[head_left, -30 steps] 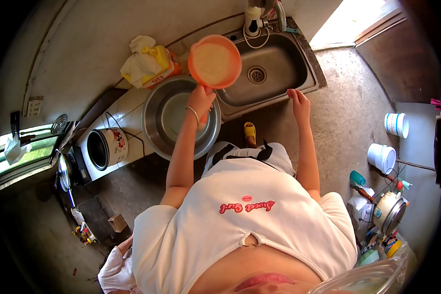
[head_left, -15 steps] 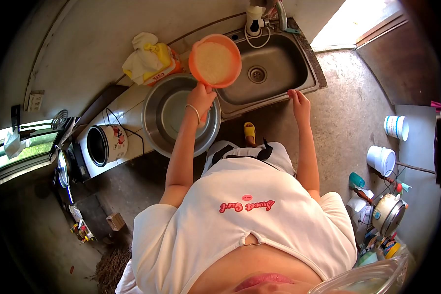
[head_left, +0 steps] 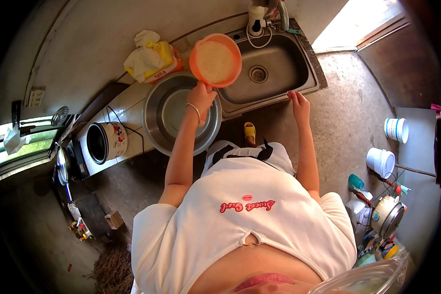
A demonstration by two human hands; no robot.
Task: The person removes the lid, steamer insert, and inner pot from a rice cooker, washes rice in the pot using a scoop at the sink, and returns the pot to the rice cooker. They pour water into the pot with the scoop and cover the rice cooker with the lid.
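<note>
While in the left hand (head_left: 201,96) grip: orange bowl (head_left: 215,60) just above, over sink (head_left: 279,85) edge.

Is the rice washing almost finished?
Partway, I think. White rice already fills the round orange plastic strainer, and the big round steel basin holds water. The left hand holds the strainer over the steel sink; the right hand rests on its edge. The flowered rice cooker stands open, with no rice visible inside.

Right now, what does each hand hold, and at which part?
The left hand grips the orange strainer by its handle, at the near rim. The right hand holds nothing; it rests on the sink edge.
</note>
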